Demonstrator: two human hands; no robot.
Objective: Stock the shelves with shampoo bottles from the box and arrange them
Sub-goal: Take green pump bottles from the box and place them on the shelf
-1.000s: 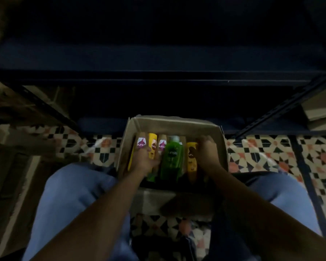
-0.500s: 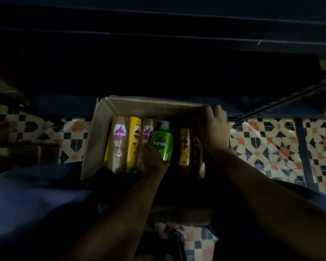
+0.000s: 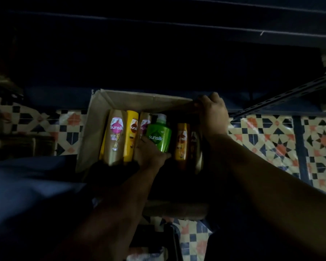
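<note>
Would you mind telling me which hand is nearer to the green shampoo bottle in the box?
Left. The left hand grips the green shampoo bottle at its lower end, while the right hand holds the box at its far right corner, apart from that bottle.

Dim rm, patterned tile floor (image 3: 271, 140), dark blue metal shelving (image 3: 158, 34)

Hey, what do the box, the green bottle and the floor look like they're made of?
Box: plain brown cardboard, matte, with creased, slightly bent walls.
Green bottle: probably glossy plastic; light glints off its smooth curved body and the logo is printed on.
Floor: looks like patterned tile with a slight sheen and a repeating geometric star design, though printed vinyl can't be ruled out in this dim light.
</note>
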